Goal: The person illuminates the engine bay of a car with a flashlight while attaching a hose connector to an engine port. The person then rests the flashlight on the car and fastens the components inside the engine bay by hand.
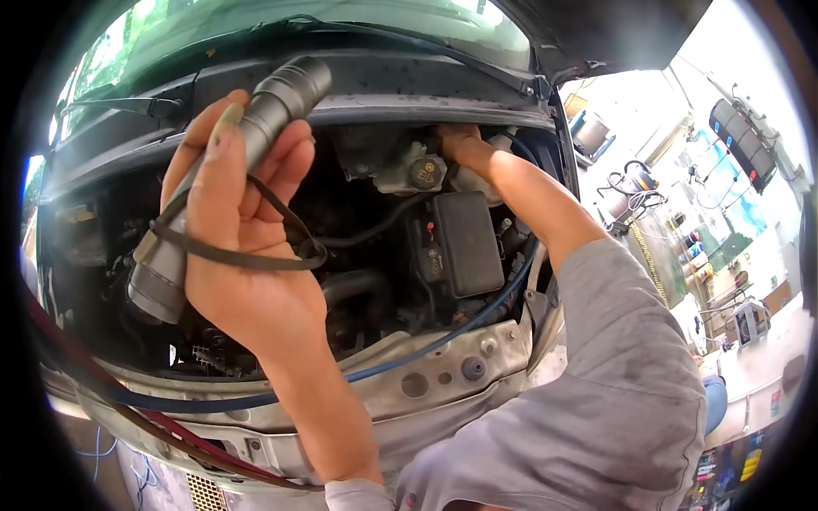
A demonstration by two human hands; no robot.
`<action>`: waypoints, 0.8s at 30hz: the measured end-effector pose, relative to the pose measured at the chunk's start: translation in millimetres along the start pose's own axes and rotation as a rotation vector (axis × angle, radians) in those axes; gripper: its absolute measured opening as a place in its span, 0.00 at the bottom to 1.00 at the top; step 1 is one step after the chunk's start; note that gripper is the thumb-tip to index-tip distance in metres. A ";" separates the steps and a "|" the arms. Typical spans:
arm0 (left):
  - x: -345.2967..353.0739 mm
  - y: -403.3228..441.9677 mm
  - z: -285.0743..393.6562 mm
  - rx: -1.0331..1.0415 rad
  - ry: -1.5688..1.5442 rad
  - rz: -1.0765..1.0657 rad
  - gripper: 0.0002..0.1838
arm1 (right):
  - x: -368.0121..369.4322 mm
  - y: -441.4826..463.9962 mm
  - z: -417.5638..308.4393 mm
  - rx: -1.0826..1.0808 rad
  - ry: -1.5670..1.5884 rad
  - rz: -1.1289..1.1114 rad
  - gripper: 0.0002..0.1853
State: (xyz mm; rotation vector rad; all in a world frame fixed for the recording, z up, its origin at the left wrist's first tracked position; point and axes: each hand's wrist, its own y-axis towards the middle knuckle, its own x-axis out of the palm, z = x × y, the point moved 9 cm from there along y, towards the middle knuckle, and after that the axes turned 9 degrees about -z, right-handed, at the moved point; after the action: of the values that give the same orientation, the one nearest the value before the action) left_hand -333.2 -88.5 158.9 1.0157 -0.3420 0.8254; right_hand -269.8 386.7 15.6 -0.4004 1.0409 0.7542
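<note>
A grey metal flashlight (285,95) lies slantwise across the palm of my left hand (247,221), whose fingers are wrapped round its barrel. Its dark wrist strap (256,258) loops around the hand. Whether the flashlight is lit does not show. At the back of the engine bay, my right hand (460,143) reaches in under the cowl edge, its fingers hidden. Just left of it sits a brake fluid reservoir with a dark cap (428,173). Below that forearm is a black rectangular box cover (469,243).
Blue hose (400,364) and red hose (192,443) run along the front panel (415,386). The windshield (375,34) and wiper lie beyond the cowl. On the right, a workbench (771,353) holds tools, with cables nearby. Blue cord (143,473) lies on the floor at lower left.
</note>
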 end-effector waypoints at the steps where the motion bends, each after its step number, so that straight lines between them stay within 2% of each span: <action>1: -4.4 1.1 -3.0 -0.014 -0.016 0.032 0.20 | 1.9 -0.2 0.2 -0.001 -0.006 -0.044 0.30; 2: -9.1 1.3 -5.8 -0.028 -0.030 0.063 0.20 | 4.4 -1.1 -0.3 -0.001 -0.011 -0.087 0.30; 5: -4.4 4.0 -7.3 -0.005 0.003 -0.061 0.20 | -1.7 -2.7 -1.4 0.004 -0.013 -0.034 0.30; 8: -9.3 -0.2 -9.8 0.043 0.053 0.024 0.19 | -35.2 -28.7 -10.0 0.043 0.002 -0.065 0.31; 11: 1.4 -0.4 -14.4 -0.022 0.023 -0.026 0.19 | -0.4 -3.4 2.7 0.003 0.096 -0.054 0.28; 17: 19.7 -7.3 -29.2 -0.120 -0.033 -0.034 0.19 | 0.1 -10.3 2.9 0.057 0.145 -0.099 0.22; 24: 27.8 -10.5 -41.3 -0.178 -0.108 -0.105 0.21 | 13.6 8.5 3.2 0.124 -0.016 0.113 0.23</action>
State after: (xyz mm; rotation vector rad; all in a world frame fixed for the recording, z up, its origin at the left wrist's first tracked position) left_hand -311.7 -43.6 148.3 0.9051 -0.4428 0.6350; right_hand -270.0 399.5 5.5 -0.2301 1.0956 0.7872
